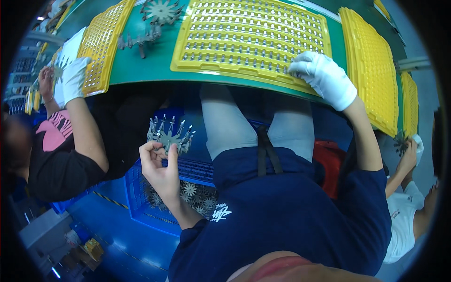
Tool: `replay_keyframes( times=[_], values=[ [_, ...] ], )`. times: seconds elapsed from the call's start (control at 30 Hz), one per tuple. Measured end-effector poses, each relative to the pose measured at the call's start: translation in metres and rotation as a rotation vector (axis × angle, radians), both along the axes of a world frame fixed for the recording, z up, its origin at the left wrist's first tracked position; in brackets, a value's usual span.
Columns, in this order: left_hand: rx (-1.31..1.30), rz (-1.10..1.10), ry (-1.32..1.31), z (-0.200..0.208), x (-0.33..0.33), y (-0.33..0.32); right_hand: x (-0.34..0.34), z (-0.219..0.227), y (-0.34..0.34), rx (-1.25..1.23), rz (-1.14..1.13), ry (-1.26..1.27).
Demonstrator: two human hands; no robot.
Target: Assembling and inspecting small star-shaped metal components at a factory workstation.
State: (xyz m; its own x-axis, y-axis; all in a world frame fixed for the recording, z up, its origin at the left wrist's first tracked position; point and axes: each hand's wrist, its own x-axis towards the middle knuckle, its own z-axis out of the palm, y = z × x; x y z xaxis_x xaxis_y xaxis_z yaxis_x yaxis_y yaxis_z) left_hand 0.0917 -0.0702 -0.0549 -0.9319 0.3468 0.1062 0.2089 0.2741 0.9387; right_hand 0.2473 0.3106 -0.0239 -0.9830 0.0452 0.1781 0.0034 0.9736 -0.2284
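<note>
Above my lap, my bare left hand point(160, 167) pinches a star-shaped metal holder point(170, 139) by its near side. Small silvery pins stand upright at the ends of the holder's arms. A white glove covers my right hand point(325, 80), which reaches to the near right corner of a yellow tray point(225, 68) on the bench. Its thumb and fingers are pressed together over the last places of the nearest row; what is between them is too small to make out. Rows of small metal pins point(253, 35) fill much of the tray.
More star-shaped holders point(162, 11) lie on the green bench point(141, 70) left of the tray. Stacked yellow trays point(371, 66) stand at the right. Below, a blue crate point(141, 207) contains many holders. Co-workers sit on both sides, one in a black shirt point(70, 164) at the left.
</note>
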Motion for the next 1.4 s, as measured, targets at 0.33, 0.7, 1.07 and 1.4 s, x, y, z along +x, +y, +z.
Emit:
replay_keyframes(
  times=[0.33, 0.7, 1.07, 1.4],
  values=[
    [-0.303, 0.236, 0.201, 0.017, -0.003, -0.011, -0.003, -0.012, 0.001, 0.115, 0.020, 0.034],
    [-0.249, 0.254, 0.442, 0.062, -0.013, -0.016, -0.010, -0.005, 0.010, 0.064, 0.073, 0.135],
    [-0.251, 0.062, 0.381, 0.066, -0.006, -0.001, -0.069, 0.038, -0.142, -0.494, 0.107, 0.311],
    [-0.232, -0.060, 0.419, 0.071, -0.001, 0.004, -0.120, 0.029, -0.184, -0.698, 0.291, 0.207]
  ],
)
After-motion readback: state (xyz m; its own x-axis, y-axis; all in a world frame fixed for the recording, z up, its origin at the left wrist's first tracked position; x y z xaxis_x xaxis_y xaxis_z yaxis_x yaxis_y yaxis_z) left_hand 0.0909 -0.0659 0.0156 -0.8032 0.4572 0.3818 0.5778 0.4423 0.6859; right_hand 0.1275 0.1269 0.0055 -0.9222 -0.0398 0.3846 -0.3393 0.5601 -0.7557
